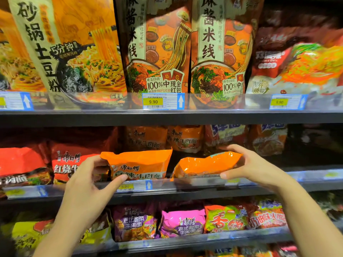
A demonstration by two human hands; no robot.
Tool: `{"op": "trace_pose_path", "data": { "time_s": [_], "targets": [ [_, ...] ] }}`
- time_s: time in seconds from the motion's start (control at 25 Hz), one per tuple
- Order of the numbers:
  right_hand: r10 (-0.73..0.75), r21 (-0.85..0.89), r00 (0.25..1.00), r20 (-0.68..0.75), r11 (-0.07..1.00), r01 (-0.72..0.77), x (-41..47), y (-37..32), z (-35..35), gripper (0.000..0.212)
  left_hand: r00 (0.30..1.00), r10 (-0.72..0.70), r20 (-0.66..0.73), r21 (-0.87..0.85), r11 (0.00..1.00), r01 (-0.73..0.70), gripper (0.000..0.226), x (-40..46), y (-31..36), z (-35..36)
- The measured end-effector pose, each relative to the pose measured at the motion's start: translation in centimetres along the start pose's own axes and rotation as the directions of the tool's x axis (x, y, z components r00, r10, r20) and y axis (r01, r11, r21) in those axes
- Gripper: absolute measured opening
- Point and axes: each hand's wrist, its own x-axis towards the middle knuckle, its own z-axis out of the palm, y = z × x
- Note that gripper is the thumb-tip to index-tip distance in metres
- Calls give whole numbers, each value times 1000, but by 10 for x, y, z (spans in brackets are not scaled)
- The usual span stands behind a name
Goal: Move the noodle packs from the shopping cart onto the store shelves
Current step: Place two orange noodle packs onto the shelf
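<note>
Two glossy orange plastic noodle packs are seen at the front of the dark middle shelf [185, 196], side by side with a small gap between them. The left orange pack [138, 165] stands upright, dark printed characters readable on its face, crimped top edge up; it is gripped at its left end by the left hand [89, 179], thumb on the lower front, fingers curled behind. The right orange pack [206, 165] is tilted back so that mostly its shiny plain surface is shown, and it is held at its right end by the right hand [250, 166], thumb beneath, fingers over the top. More orange packs of the same print are stacked behind, at least two. Two tall brown-orange rice-noodle bags [157, 49] are counted on the upper shelf, with a yellow 9.90 price tag [153, 102] below. Two purple-pink packs [182, 222] are seen on the lower shelf.
</note>
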Motion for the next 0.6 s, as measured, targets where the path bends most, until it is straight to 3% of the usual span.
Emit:
{"op": "trace_pose_path", "data": {
  "time_s": [0.2,0.48,0.6],
  "targets": [
    [-80,-31,995,-66,996,78,1,-3,4,37,999,-21,31,-55,998,23,49,1,3,8],
    [-48,10,998,-46,999,49,11,-9,16,19,999,-40,-10,-15,999,40,15,16,2,21],
    [-19,-12,999,-32,1000,19,23,-11,17,28,997,-63,-35,47,997,64,37,28,-1,25]
  ]
}}
